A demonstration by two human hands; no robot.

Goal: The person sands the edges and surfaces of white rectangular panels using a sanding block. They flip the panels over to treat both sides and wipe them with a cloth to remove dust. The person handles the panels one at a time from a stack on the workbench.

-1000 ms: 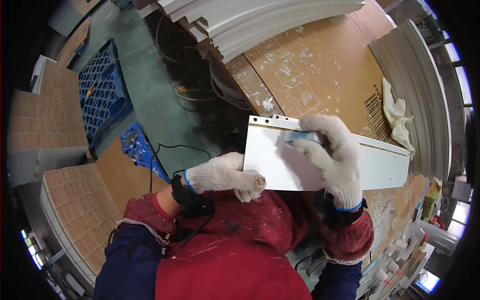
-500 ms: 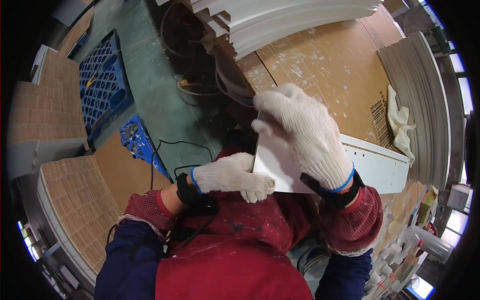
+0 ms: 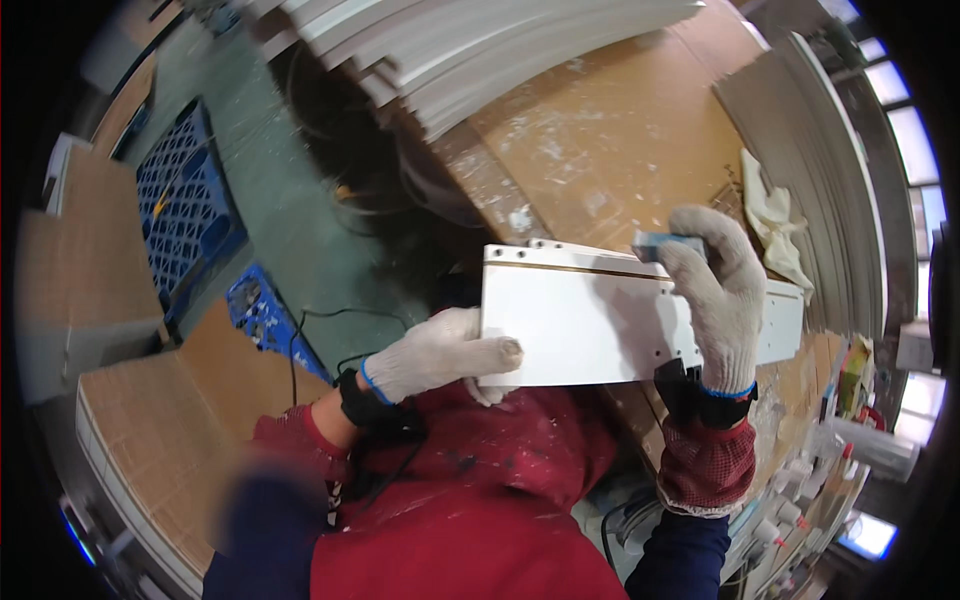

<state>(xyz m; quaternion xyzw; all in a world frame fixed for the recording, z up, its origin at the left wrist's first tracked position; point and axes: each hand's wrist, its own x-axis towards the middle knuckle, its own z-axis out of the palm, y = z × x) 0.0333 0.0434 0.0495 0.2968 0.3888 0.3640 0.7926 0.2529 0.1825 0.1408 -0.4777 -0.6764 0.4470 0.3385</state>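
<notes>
My left hand (image 3: 450, 352), in a white knitted glove, grips the left end of a white board (image 3: 570, 330), thumb on its upper face. Small dark holes dot the board's left and right ends, and a brown groove runs along its far edge. My right hand (image 3: 722, 290), gloved too, is raised at the board's right end, with a small grey-blue block (image 3: 668, 245) pinched in its fingers; the block's exact kind is unclear. A second white board (image 3: 783, 325) with holes lies underneath, partly hidden by the first board and my right hand.
A cardboard-covered worktable (image 3: 580, 130) lies ahead, bearing a stack of white panels (image 3: 480, 50), upright grey sheets (image 3: 800, 180) and a cream cloth (image 3: 772, 215). A blue pallet (image 3: 190, 190) and a blue crate (image 3: 265, 310) stand left. A black cable (image 3: 350, 312) trails beside me.
My right hand has moved right along the board, and the block in it now shows. The board's left end is uncovered. My left thumb has shifted onto the board's face; the view has turned slightly.
</notes>
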